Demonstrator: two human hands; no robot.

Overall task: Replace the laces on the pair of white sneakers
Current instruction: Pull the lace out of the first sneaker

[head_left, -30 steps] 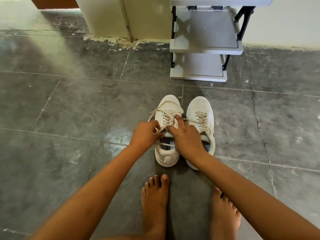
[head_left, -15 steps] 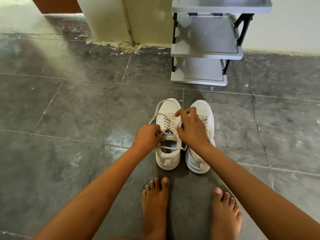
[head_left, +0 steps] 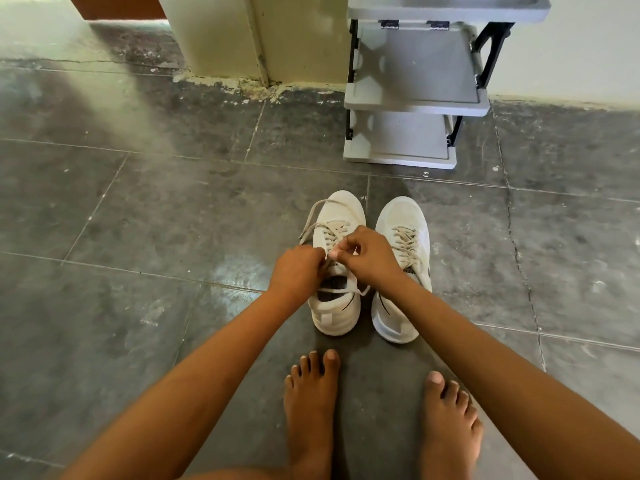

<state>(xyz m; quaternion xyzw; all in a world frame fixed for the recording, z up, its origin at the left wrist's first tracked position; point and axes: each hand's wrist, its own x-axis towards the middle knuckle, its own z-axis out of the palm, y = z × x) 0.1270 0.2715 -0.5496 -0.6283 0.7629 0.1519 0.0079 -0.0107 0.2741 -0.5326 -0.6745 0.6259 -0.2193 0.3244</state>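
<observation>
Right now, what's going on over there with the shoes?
A barefoot person stands over a pair of white sneakers on the tiled floor. The left hand and right hand both pinch the lace of the sneaker on the left, whose loose ends trail over the toe and across the opening. The other sneaker is laced, with neither hand at its lace.

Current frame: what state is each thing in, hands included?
left hand, pinching the lace
right hand, pinching the same lace
lace, undone, ends loose
sneaker under the hands, upright, partly laced
other sneaker, upright, laced, not held
shoe rack, upright against wall
</observation>
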